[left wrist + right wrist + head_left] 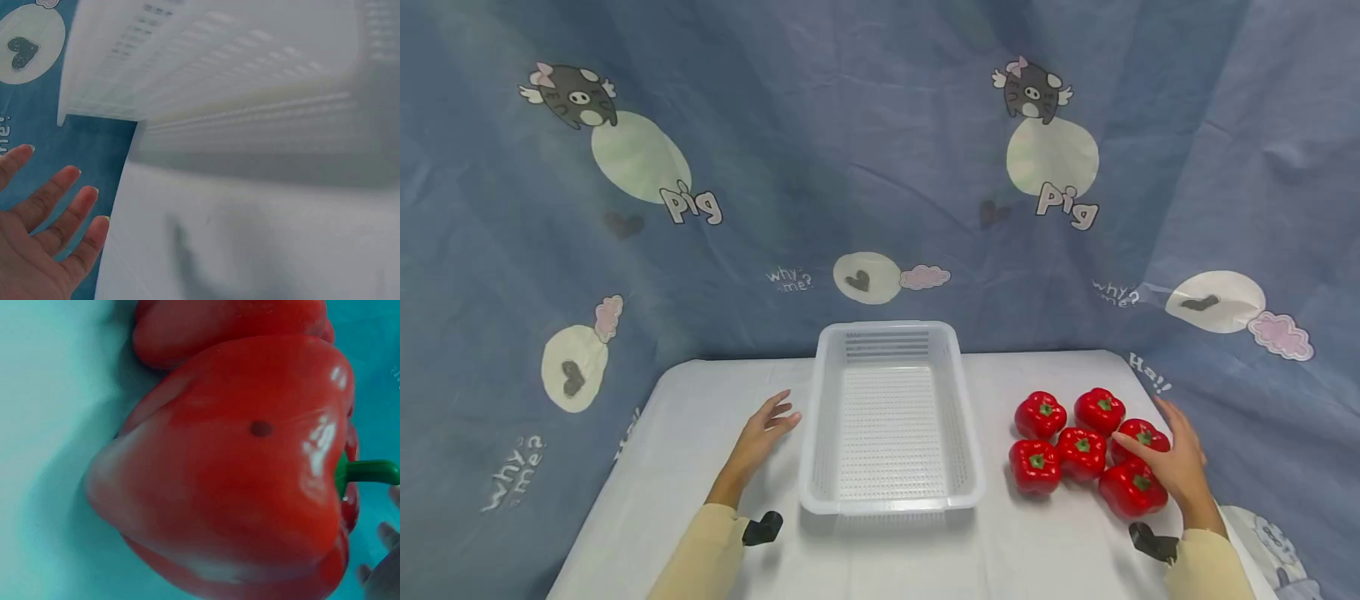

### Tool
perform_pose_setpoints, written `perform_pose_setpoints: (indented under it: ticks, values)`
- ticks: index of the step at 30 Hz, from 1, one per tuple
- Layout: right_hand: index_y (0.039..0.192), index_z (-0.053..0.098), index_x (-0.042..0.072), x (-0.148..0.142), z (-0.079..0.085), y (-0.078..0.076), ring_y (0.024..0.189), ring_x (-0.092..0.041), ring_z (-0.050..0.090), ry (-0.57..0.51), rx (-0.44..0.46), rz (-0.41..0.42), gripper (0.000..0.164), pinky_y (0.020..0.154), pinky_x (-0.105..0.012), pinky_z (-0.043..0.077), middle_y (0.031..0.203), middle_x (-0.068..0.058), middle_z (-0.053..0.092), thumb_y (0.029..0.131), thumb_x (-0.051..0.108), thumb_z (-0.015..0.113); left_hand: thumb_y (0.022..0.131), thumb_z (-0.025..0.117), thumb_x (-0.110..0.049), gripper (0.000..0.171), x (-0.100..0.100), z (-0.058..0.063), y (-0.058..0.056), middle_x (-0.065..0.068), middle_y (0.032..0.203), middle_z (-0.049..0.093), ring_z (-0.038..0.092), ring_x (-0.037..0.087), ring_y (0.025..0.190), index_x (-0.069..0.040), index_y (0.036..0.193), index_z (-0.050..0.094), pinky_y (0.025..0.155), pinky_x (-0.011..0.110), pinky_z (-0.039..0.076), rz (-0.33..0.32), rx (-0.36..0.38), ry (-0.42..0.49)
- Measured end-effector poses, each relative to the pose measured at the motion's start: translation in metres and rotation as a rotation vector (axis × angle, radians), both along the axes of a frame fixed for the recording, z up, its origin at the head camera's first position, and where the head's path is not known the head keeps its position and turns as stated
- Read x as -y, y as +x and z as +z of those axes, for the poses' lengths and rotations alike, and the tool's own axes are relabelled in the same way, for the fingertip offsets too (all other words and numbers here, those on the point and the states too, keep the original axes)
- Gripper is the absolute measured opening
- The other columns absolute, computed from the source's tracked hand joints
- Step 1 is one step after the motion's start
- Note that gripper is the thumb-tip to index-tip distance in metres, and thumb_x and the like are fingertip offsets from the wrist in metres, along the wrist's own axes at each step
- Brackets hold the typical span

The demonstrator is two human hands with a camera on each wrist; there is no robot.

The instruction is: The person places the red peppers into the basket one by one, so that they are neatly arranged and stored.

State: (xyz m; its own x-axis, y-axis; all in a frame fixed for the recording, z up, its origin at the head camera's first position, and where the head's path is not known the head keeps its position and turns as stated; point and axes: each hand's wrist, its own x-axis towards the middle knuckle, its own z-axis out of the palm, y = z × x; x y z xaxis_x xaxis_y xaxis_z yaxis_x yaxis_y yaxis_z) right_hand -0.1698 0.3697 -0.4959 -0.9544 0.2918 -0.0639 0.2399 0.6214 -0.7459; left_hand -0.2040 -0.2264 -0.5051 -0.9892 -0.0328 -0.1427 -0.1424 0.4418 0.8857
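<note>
Several red bell peppers with green stems sit grouped on the right of the white table. My right hand (1176,467) spreads over the right-hand bell pepper (1141,433), thumb across its near side and fingers beyond its right side; whether they touch it I cannot tell. The nearest bell pepper (1133,490) fills much of the right wrist view (237,475), with fingertips (389,536) at the right edge. In the middle stands a white plastic basket (891,507) with slotted walls. Beside its left wall, my left hand (758,442) is held with fingers apart, holding nothing.
A white-covered table (685,433) carries everything. Behind it hangs a blue curtain (880,167) printed with pigs, hearts and words, which also comes down along both table sides. Dark wrist-camera mounts (763,528) sit at both cuffs.
</note>
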Motion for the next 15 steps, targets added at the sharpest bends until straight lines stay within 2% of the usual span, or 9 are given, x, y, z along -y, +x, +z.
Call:
perform_pose_setpoints:
  ticks: [3,4,8,10,11,14,15]
  values:
    - [0.155,0.002,0.012,-0.002,-0.005,0.003,0.139,-0.054,0.0,-0.029,0.066,-0.04,0.104,0.093,-0.078,0.03,0.156,-0.028,-0.003,0.083,0.037,0.073,0.094,0.06,-0.04,0.068,-0.005,-0.007,0.004,0.022,0.146,0.041,0.039,0.039,0.133,-0.012,0.149,0.033,0.109,0.059,0.03,0.007,0.012,0.04]
    - [0.155,0.001,0.013,-0.009,-0.016,0.0,0.139,-0.055,0.001,-0.031,0.069,-0.046,0.108,0.091,-0.077,0.032,0.156,-0.029,-0.002,0.081,0.042,0.074,0.094,0.06,-0.037,0.066,-0.007,-0.009,0.005,0.022,0.145,0.041,0.04,0.039,0.133,-0.011,0.148,0.033,0.109,0.059,0.031,0.011,0.017,0.048]
    - [0.155,-0.003,0.014,-0.015,-0.026,-0.002,0.139,-0.054,0.0,-0.086,0.097,-0.075,0.108,0.094,-0.077,0.029,0.156,-0.028,-0.004,0.083,0.044,0.072,0.094,0.061,-0.031,0.063,-0.014,-0.013,0.008,0.023,0.142,0.044,0.043,0.04,0.13,-0.007,0.147,0.035,0.108,0.058,0.034,0.029,0.028,0.076]
    - [0.155,-0.003,0.017,-0.026,-0.041,-0.008,0.14,-0.054,0.0,-0.107,0.084,-0.079,0.109,0.093,-0.077,0.03,0.157,-0.028,-0.004,0.082,0.049,0.071,0.094,0.061,-0.032,0.063,-0.016,-0.015,0.008,0.023,0.141,0.045,0.044,0.04,0.128,-0.006,0.146,0.037,0.106,0.056,0.037,0.033,0.029,0.1]
    - [0.155,-0.004,0.018,-0.026,-0.042,-0.009,0.14,-0.053,-0.001,-0.119,0.085,-0.086,0.107,0.094,-0.077,0.029,0.157,-0.027,-0.004,0.084,0.047,0.07,0.094,0.061,-0.033,0.063,-0.018,-0.016,0.008,0.025,0.14,0.046,0.045,0.041,0.127,-0.005,0.145,0.037,0.104,0.055,0.04,0.033,0.023,0.109]
    - [0.155,-0.004,0.024,-0.048,-0.076,-0.022,0.14,-0.053,-0.001,-0.144,0.054,-0.099,0.11,0.09,-0.078,0.032,0.157,-0.025,-0.004,0.08,0.054,0.071,0.093,0.061,-0.037,0.064,-0.023,-0.018,0.008,0.025,0.138,0.047,0.049,0.039,0.124,-0.004,0.144,0.04,0.1,0.049,0.046,0.049,0.024,0.127]
    - [0.155,-0.004,0.025,-0.051,-0.082,-0.024,0.14,-0.053,0.0,-0.151,0.046,-0.104,0.11,0.09,-0.078,0.032,0.158,-0.025,-0.004,0.08,0.056,0.071,0.093,0.06,-0.037,0.064,-0.024,-0.018,0.008,0.025,0.137,0.048,0.049,0.039,0.123,-0.003,0.143,0.04,0.099,0.049,0.047,0.055,0.025,0.126]
